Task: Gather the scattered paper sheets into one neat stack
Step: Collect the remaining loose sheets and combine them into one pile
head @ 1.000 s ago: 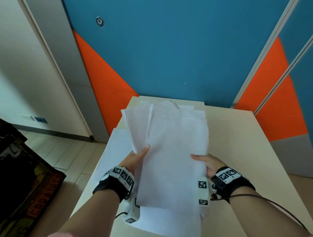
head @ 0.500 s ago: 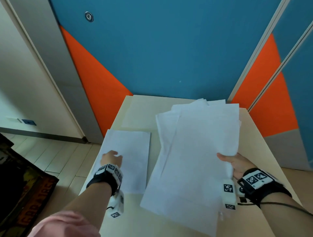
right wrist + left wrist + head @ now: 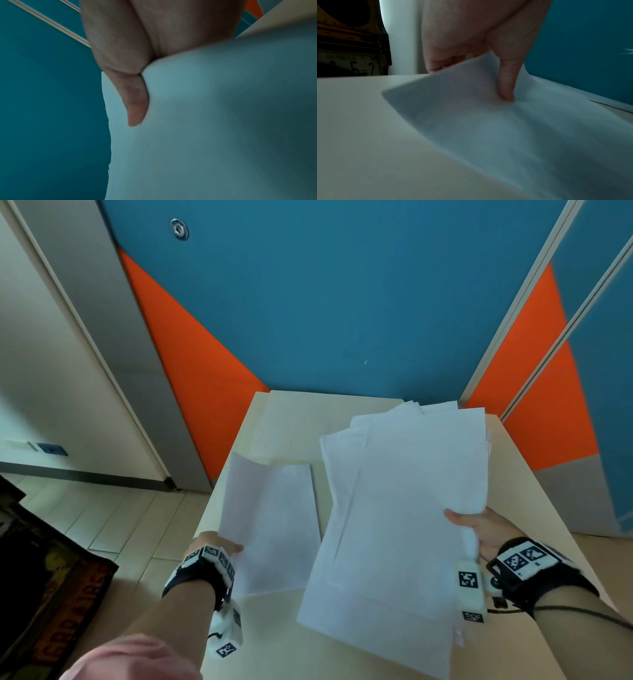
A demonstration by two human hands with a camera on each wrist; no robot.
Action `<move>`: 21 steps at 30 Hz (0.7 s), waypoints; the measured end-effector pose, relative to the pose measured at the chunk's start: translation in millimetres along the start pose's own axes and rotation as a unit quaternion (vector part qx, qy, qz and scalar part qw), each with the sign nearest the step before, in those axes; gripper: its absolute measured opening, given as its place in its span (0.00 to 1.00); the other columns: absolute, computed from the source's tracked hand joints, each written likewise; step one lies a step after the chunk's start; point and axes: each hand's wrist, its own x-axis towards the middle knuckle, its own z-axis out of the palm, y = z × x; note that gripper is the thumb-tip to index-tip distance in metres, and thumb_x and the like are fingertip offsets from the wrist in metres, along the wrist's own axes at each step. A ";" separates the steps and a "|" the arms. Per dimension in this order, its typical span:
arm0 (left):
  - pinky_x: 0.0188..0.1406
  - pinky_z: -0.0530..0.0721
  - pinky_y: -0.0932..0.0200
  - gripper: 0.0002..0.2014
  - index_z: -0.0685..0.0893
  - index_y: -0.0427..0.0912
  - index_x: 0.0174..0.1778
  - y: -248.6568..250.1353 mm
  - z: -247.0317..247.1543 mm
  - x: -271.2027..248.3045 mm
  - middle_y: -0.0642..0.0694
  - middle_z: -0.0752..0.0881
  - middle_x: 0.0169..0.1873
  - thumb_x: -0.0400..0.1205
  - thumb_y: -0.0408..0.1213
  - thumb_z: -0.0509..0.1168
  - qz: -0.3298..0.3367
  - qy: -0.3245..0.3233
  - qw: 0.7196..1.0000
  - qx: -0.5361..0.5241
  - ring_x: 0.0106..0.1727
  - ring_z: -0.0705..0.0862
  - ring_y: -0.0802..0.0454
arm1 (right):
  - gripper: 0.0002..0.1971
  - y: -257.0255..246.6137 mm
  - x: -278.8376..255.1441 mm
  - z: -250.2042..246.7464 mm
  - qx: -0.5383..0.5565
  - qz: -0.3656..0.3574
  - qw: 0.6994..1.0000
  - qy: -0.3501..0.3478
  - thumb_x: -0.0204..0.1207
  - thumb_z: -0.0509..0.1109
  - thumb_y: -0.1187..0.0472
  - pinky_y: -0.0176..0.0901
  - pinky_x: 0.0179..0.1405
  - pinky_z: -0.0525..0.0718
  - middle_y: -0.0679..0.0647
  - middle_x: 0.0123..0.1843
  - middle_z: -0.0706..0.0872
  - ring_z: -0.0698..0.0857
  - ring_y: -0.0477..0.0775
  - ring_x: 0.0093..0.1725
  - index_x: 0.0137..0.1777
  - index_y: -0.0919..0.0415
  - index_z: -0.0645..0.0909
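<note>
A loose bundle of white sheets point(image 3: 404, 508) hangs over the right half of the cream table point(image 3: 274, 635), its edges uneven. My right hand point(image 3: 476, 529) grips the bundle at its right edge, thumb on top; in the right wrist view the thumb point(image 3: 137, 108) presses onto the paper point(image 3: 214, 121). A single white sheet point(image 3: 274, 522) lies at the table's left edge with its left side curled up. My left hand point(image 3: 219, 546) pinches that sheet near its lower left edge. In the left wrist view the thumb point(image 3: 506, 86) presses on the lifted sheet point(image 3: 471, 108), fingers underneath.
The table stands against a blue and orange wall point(image 3: 342, 302). Tiled floor point(image 3: 113, 525) and a dark printed box point(image 3: 44, 594) lie to the left, below the table's edge. Bare table surface shows at the front left and at the far left corner.
My left hand let go of the bundle, went to the single sheet at the left and now lifts its left side. My right hand carried the bundle to the right.
</note>
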 end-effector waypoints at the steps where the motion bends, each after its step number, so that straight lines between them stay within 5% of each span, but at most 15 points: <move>1: 0.48 0.82 0.54 0.13 0.85 0.35 0.49 -0.3 1.5 -1.9 0.36 0.86 0.46 0.72 0.38 0.72 0.023 0.005 1.000 -0.007 0.42 0.81 0.43 | 0.19 0.5 -0.6 0.6 -0.008 0.002 1.000 0.005 0.77 0.64 0.71 0.54 0.53 0.80 0.61 0.53 0.85 0.84 0.60 0.50 0.68 0.67 0.74; 3: 0.46 0.79 0.53 0.06 0.82 0.34 0.45 -0.1 5.5 -9.0 0.35 0.84 0.44 0.76 0.31 0.63 0.070 0.022 0.997 -0.036 0.43 0.81 0.40 | 0.19 0.9 -3.4 1.1 -0.017 0.004 1.000 0.011 0.77 0.64 0.71 0.52 0.53 0.80 0.61 0.52 0.85 0.83 0.60 0.49 0.68 0.67 0.74; 5: 0.46 0.76 0.52 0.08 0.80 0.33 0.51 0.3 8.9 -13.5 0.31 0.84 0.50 0.79 0.29 0.60 0.099 0.039 0.992 -0.062 0.49 0.82 0.37 | 0.19 1.3 -6.8 0.4 -0.025 0.007 0.999 0.020 0.77 0.65 0.71 0.52 0.53 0.79 0.62 0.54 0.85 0.83 0.60 0.50 0.68 0.68 0.74; 12: 0.61 0.75 0.48 0.20 0.77 0.25 0.66 6.1 -28.0 -31.8 0.29 0.82 0.61 0.81 0.34 0.63 0.104 0.042 0.944 -0.311 0.63 0.80 0.32 | 0.23 -0.2 -18.1 -6.5 -0.039 0.011 0.996 0.080 0.75 0.68 0.71 0.55 0.54 0.79 0.69 0.67 0.81 0.79 0.69 0.66 0.70 0.70 0.73; 14: 0.68 0.75 0.44 0.21 0.76 0.27 0.68 13.7 -34.3 -37.5 0.32 0.82 0.63 0.81 0.35 0.64 0.115 0.006 0.929 -0.353 0.65 0.80 0.33 | 0.22 -1.3 -21.5 -7.1 -0.038 0.010 0.996 0.086 0.75 0.68 0.71 0.59 0.58 0.78 0.69 0.67 0.80 0.79 0.69 0.67 0.70 0.70 0.73; 18: 0.68 0.75 0.46 0.20 0.77 0.29 0.64 40.3 -20.5 -59.0 0.38 0.83 0.63 0.80 0.39 0.66 0.149 -0.072 0.935 -0.314 0.63 0.81 0.36 | 0.22 -4.8 -27.4 4.1 -0.029 -0.005 0.997 0.066 0.75 0.68 0.71 0.64 0.69 0.74 0.68 0.67 0.81 0.79 0.68 0.67 0.69 0.70 0.74; 21: 0.69 0.76 0.39 0.23 0.77 0.29 0.66 56.8 1.0 -74.7 0.32 0.83 0.63 0.78 0.40 0.68 0.187 -0.164 0.924 -0.292 0.64 0.81 0.34 | 0.23 -8.0 -33.9 16.2 -0.008 -0.006 0.999 0.032 0.75 0.69 0.69 0.64 0.69 0.75 0.67 0.66 0.82 0.81 0.67 0.65 0.70 0.69 0.74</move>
